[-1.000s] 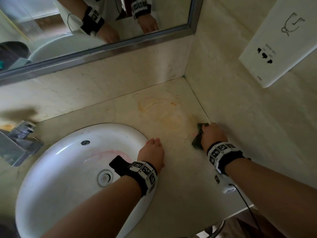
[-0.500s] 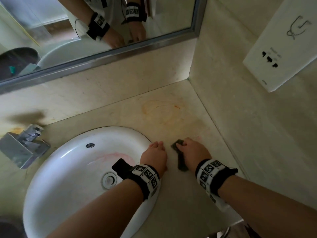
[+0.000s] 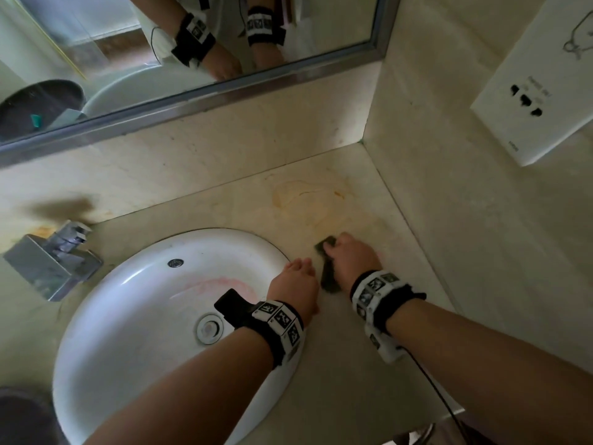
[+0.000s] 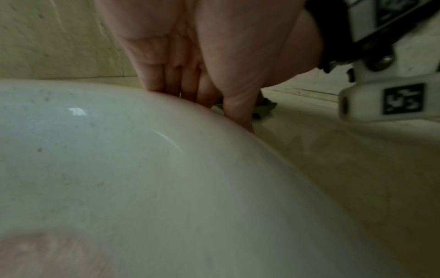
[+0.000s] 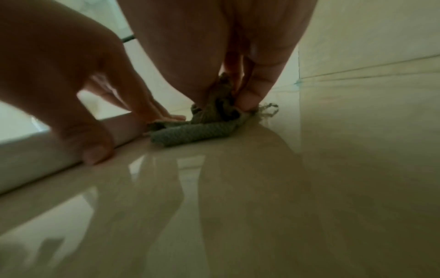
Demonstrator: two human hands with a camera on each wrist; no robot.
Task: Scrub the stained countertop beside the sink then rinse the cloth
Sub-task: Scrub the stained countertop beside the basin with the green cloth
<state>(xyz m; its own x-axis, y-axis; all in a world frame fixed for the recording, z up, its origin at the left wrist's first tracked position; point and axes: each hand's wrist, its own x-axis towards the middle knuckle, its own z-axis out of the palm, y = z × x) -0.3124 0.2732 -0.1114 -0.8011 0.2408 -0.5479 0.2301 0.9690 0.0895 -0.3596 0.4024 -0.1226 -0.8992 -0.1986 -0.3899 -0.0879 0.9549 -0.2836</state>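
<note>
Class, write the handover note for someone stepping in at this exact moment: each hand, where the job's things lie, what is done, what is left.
Right hand: grips the bunched dark cloth, pressing it on the countertop just right of the sink.
Left hand: fingers straight, resting on the sink rim, holding nothing.
Orange stain: shows plainly beyond the cloth, toward the back corner.
Done: cloth in hand and on the counter.
Left: scrub out the stain, then rinse the cloth at the faucet, which shows no water running.
</note>
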